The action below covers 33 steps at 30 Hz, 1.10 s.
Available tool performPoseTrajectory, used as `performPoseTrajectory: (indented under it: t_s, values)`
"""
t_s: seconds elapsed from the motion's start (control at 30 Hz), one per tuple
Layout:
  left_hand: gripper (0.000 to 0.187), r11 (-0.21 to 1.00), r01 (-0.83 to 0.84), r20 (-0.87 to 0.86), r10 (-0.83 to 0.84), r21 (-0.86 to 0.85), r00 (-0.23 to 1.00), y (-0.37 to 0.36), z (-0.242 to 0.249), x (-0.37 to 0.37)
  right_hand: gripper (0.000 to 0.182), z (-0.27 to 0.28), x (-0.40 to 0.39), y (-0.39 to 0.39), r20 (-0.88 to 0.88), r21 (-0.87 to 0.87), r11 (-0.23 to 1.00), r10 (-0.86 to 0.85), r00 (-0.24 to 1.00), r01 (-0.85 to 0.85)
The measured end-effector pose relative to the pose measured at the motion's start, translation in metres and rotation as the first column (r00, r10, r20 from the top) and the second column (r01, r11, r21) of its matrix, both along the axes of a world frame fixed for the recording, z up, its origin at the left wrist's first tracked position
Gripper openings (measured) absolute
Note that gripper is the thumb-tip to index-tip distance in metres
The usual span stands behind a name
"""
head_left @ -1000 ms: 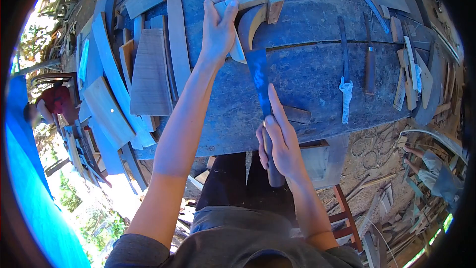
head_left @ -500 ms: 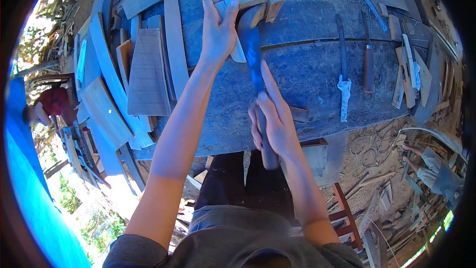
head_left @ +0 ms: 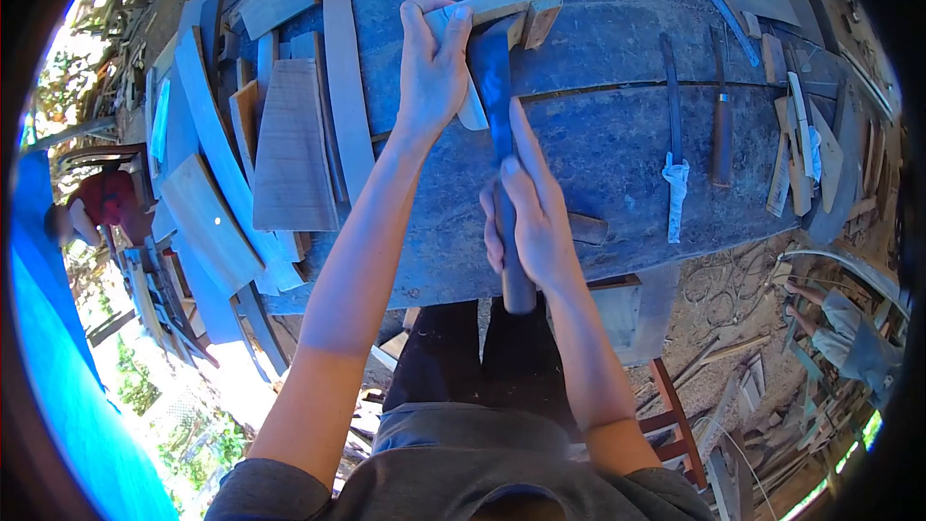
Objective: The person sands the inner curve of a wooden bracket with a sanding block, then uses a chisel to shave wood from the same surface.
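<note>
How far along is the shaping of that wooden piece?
Mid-job, seemingly. The left hand steadies the pale wooden piece on the workbench while the right hand drives the blade tool against it. How much shaping remains cannot be told. Cut boards lie beside.

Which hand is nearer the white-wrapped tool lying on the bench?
Right. The right hand, gripping the blade's handle, sits just left of the wrapped tool; the left hand holds the wood piece farther away.
</note>
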<state>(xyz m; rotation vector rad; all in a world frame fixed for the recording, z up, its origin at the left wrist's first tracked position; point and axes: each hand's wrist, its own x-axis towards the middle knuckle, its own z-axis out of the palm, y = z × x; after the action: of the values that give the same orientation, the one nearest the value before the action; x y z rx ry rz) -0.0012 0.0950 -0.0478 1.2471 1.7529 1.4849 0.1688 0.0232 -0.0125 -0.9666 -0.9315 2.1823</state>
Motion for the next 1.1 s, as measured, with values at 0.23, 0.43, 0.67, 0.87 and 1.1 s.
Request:
performPoseTrajectory:
  t_s: [0.23, 0.43, 0.67, 0.87, 1.1]
  values:
    - [0.027, 0.999, -0.030, 0.061, 0.029, 0.013, 0.998, 0.000, -0.006, -0.001, 0.056, 0.001, 0.002, 0.004, 0.031, -0.013, 1.000, -0.007, 0.999, 0.007]
    - [0.030, 0.999, -0.022, -0.011, 0.022, 0.034, 1.000, 0.002, -0.002, 0.003, 0.056, 0.009, 0.010, -0.023, 0.039, -0.017, 0.999, -0.041, 0.998, 0.041]
    - [0.028, 0.998, -0.036, -0.033, 0.038, 0.047, 0.999, -0.001, -0.005, 0.005, 0.055, 0.005, -0.005, 0.009, 0.050, -0.009, 0.998, -0.058, 0.997, 0.058]
    - [0.026, 1.000, -0.016, 0.029, 0.016, 0.011, 0.999, 0.001, -0.002, 0.004, 0.056, 0.011, 0.019, -0.019, 0.020, -0.083, 0.996, -0.020, 1.000, 0.022]
    - [0.027, 1.000, -0.006, -0.011, 0.006, 0.011, 1.000, 0.001, -0.003, 0.003, 0.057, 0.006, 0.011, -0.013, 0.001, -0.073, 0.997, -0.040, 0.999, 0.040]
